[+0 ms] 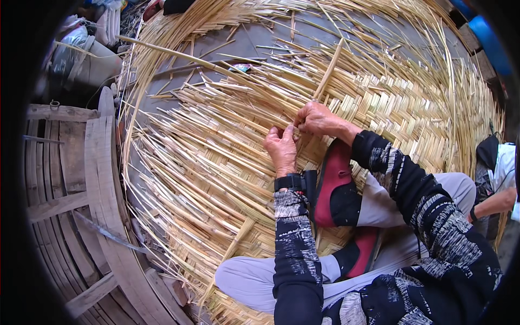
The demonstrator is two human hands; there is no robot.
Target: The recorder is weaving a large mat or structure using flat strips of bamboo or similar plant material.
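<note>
A large woven mat [411,108] of flat, straw-coloured reed strips spreads beneath me, its herringbone weave tight on the right. Toward the left the strips end as long loose reeds [200,151]. My left hand [281,149] is closed in a pinch at the edge of the weave, its thumb and fingers pressed on a reed strip. Just beside it, to the upper right, my right hand [319,119] pinches among the strips too, knuckles up. The fingertips nearly meet, and they partly hide what they grip. One wider strip [330,70] slants away beyond my right hand.
My red and black shoes [336,184] rest on the mat close below my hands. Wooden slatted furniture [100,200] stands at the left, with a pale bucket [95,62] behind it. Another person's forearm [495,205] shows at the right edge. Long reeds lie in bundles along the far side.
</note>
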